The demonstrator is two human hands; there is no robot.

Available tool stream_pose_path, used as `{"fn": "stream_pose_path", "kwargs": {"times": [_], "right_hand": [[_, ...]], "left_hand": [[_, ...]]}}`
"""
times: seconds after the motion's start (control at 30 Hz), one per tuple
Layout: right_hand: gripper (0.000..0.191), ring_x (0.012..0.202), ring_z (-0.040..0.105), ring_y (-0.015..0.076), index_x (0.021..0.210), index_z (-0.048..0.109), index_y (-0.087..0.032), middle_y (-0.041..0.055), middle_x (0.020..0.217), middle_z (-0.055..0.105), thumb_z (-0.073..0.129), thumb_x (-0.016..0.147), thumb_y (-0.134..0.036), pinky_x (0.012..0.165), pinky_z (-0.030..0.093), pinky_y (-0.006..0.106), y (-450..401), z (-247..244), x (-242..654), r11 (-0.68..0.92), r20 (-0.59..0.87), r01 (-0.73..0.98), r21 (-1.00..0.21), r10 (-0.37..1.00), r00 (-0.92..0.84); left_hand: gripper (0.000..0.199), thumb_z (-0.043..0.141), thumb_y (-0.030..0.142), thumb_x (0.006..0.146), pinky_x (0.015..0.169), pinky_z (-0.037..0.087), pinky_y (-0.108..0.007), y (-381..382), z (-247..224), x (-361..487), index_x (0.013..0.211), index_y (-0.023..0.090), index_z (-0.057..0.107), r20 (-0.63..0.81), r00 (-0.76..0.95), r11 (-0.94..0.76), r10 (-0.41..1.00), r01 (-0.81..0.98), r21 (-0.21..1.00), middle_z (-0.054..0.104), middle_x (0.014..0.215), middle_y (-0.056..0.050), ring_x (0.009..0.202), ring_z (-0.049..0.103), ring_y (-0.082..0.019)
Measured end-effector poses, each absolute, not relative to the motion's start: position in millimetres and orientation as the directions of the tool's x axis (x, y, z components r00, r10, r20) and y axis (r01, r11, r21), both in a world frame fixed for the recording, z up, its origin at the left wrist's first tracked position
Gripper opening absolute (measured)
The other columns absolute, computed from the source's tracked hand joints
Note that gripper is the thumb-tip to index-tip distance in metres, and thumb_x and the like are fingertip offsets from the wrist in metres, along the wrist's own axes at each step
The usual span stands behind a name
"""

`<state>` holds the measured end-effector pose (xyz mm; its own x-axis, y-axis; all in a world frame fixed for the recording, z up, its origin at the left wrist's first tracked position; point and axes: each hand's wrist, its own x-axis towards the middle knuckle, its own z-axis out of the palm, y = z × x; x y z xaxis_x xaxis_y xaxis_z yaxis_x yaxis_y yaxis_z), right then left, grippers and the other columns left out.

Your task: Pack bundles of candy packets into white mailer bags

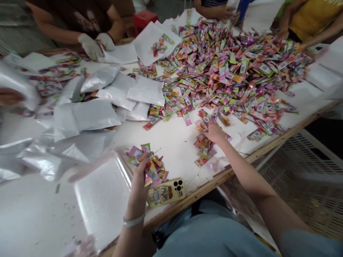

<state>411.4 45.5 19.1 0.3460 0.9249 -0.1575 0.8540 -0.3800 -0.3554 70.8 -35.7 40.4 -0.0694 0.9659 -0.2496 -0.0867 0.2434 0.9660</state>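
Note:
My left hand (140, 172) is closed round a bunch of small colourful packets (154, 167), held just above the table near its front edge. To the right, my right hand (214, 132) grips at a small row of the same packets (205, 144) lying on the white table top. Its fingertips are partly hidden among them. Below the bunch in my left hand lies a phone in a yellow cartoon case (167, 192). A stack of flat white mailing bags (104, 200) lies to the left of my left hand.
A large heap of packets (227, 67) covers the table's far right. Filled white bags (91, 114) are piled at left. A gloved co-worker's hands (92, 46) work across the table; other people stand behind the heap. A white plastic crate (302, 178) is beside the wooden table edge (241, 164).

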Motion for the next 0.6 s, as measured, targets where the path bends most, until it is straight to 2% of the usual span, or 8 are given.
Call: {"fn": "stream_pose_path", "kwargs": {"times": [0.07, 0.13, 0.23, 0.3, 0.37, 0.47, 0.53, 0.6], "right_hand": [[0.045, 0.125, 0.056, 0.0445, 0.12, 0.06, -0.008, 0.029, 0.123, 0.063, 0.076, 0.088, -0.035, 0.104, 0.044, 0.061, 40.6, 10.0, 414.5, -0.409, -0.118, 0.872, -0.268, 0.913, 0.392], [0.033, 0.13, 0.052, 0.045, 0.109, 0.063, -0.012, 0.0291, 0.129, 0.059, 0.074, 0.089, -0.036, 0.106, 0.042, 0.063, 28.1, -0.2, 410.2, -0.347, 0.007, 0.894, -0.284, 0.931, 0.364], [0.021, 0.126, 0.055, 0.039, 0.097, 0.061, -0.019, 0.0216, 0.127, 0.062, 0.069, 0.088, -0.036, 0.105, 0.045, 0.059, 10.8, -6.8, 405.0, -0.194, 0.171, 0.823, -0.534, 0.929, 0.329], [0.025, 0.108, 0.063, 0.0314, 0.098, 0.058, -0.023, 0.0128, 0.111, 0.068, 0.066, 0.088, -0.045, 0.095, 0.053, 0.05, 5.1, -3.1, 403.5, -0.109, 0.181, 0.59, -0.8, 0.894, 0.41], [0.034, 0.087, 0.067, 0.0251, 0.102, 0.056, -0.026, 0.0047, 0.095, 0.069, 0.066, 0.086, -0.054, 0.079, 0.058, 0.042, 3.1, 5.8, 400.6, -0.054, 0.05, 0.203, -0.978, 0.88, 0.472], [0.043, 0.075, 0.069, 0.0225, 0.106, 0.058, -0.028, 0.0007, 0.086, 0.071, 0.073, 0.079, -0.059, 0.065, 0.058, 0.037, 0.6, 22.1, 391.5, -0.121, -0.214, -0.308, -0.944, 0.932, 0.291], [0.042, 0.074, 0.071, 0.0233, 0.104, 0.06, -0.027, 0.0015, 0.085, 0.073, 0.074, 0.08, -0.059, 0.063, 0.059, 0.038, -3.0, 30.4, 383.5, -0.21, -0.295, -0.447, -0.869, 0.947, 0.127], [0.04, 0.074, 0.073, 0.0233, 0.101, 0.063, -0.026, 0.0024, 0.083, 0.075, 0.074, 0.08, -0.058, 0.061, 0.06, 0.038, -8.9, 35.0, 376.8, -0.25, -0.317, -0.495, -0.832, 0.947, 0.055]], "left_hand": [[0.051, 0.091, 0.013, 0.043, 0.087, 0.064, -0.041, -33.8, 39.8, 80.0, 0.09, 0.024, 0.075, -0.35, -0.031, 0.341, 0.936, -0.164, 0.926, 0.079, 0.099, -0.008, 0.098, 0.074, -0.035], [0.036, 0.089, 0.029, 0.057, 0.075, 0.065, -0.041, -31.4, 36.9, 89.6, 0.088, 0.023, 0.074, -0.476, 0.004, 0.461, 0.879, -0.259, 0.849, 0.079, 0.09, -0.009, 0.084, 0.075, -0.032], [0.03, 0.081, 0.042, 0.07, 0.066, 0.063, -0.04, -27.9, 32.5, 100.1, 0.09, 0.021, 0.074, -0.581, 0.018, 0.546, 0.814, -0.364, 0.755, 0.078, 0.081, -0.009, 0.072, 0.074, -0.029], [0.032, 0.084, 0.04, 0.067, 0.064, 0.063, -0.037, -27.3, 32.8, 102.7, 0.091, 0.022, 0.074, -0.609, 0.022, 0.563, 0.793, -0.41, 0.718, 0.078, 0.079, -0.007, 0.071, 0.074, -0.028], [0.032, 0.085, 0.04, 0.065, 0.061, 0.063, -0.035, -28.3, 36.1, 103.0, 0.089, 0.022, 0.074, -0.618, 0.016, 0.563, 0.786, -0.429, 0.706, 0.078, 0.078, -0.007, 0.07, 0.074, -0.027], [0.03, 0.085, 0.039, 0.065, 0.059, 0.063, -0.034, -31.9, 43.3, 103.2, 0.088, 0.022, 0.074, -0.619, 0.01, 0.557, 0.785, -0.449, 0.699, 0.078, 0.078, -0.006, 0.067, 0.073, -0.025], [0.031, 0.085, 0.039, 0.066, 0.057, 0.062, -0.034, -34.8, 47.1, 103.9, 0.09, 0.023, 0.074, -0.61, 0.02, 0.553, 0.792, -0.449, 0.702, 0.078, 0.078, -0.006, 0.065, 0.073, -0.024], [0.032, 0.085, 0.039, 0.066, 0.055, 0.061, -0.034, -37.6, 48.8, 104.1, 0.092, 0.022, 0.073, -0.597, 0.035, 0.549, 0.802, -0.44, 0.711, 0.078, 0.078, -0.007, 0.065, 0.072, -0.025]]}}
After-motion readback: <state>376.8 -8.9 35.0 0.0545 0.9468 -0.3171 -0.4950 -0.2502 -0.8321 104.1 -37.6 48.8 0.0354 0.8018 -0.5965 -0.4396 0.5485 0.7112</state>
